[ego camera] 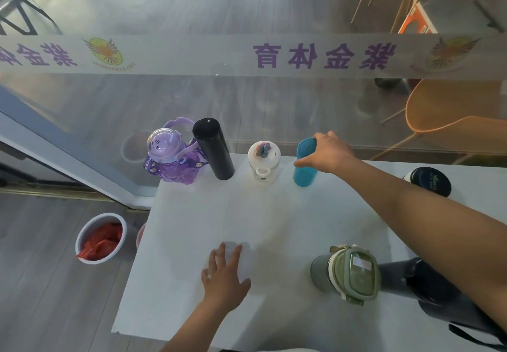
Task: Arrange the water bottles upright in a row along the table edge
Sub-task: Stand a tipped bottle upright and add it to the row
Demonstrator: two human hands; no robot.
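Note:
Along the far edge of the white table [192, 242] stand a purple bottle [171, 154] with a domed lid, a tall black flask [213, 148], a white bottle [264, 160] and a teal bottle [304, 163], all upright. My right hand [327, 152] grips the teal bottle near its top. My left hand [225, 277] lies flat on the table near the front, fingers spread, holding nothing. A green-lidded grey bottle [348, 272] stands at the front right, beside a dark bottle [406, 277] partly hidden under my right arm. A black-lidded bottle [429, 181] stands at the right.
A glass wall with a frosted band of purple characters [323, 55] runs just behind the table's far edge. A white bucket [101, 239] with red cloth sits on the floor at the left. Orange chairs [450, 112] stand beyond the glass.

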